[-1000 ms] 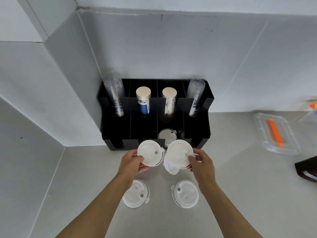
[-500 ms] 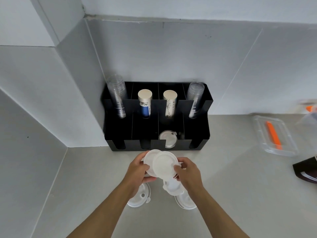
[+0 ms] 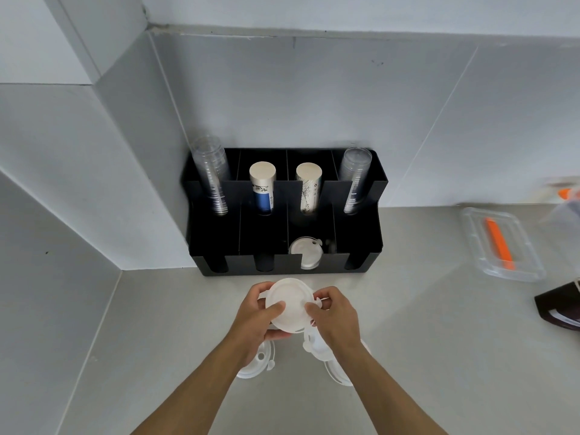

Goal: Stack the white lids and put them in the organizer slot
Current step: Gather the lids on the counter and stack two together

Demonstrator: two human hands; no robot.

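Both hands hold a small stack of white lids (image 3: 290,301) above the counter, just in front of the black organizer (image 3: 284,268). My left hand (image 3: 255,318) grips the stack's left side and my right hand (image 3: 334,315) grips its right side, thumbs on top. Under my wrists lie more white lids: one on the left (image 3: 259,362), others on the right (image 3: 337,370), partly hidden. One white lid (image 3: 306,251) rests in the organizer's third front slot from the left.
The organizer's back row holds clear cup stacks (image 3: 212,177) at both ends and two paper cup stacks (image 3: 263,191) between. A clear container with an orange tool (image 3: 499,246) sits at the right, a dark object (image 3: 561,309) near the right edge. Walls close the left and back.
The two lids held apart a second ago have been brought together into one stack between both hands. The view has shifted a little.
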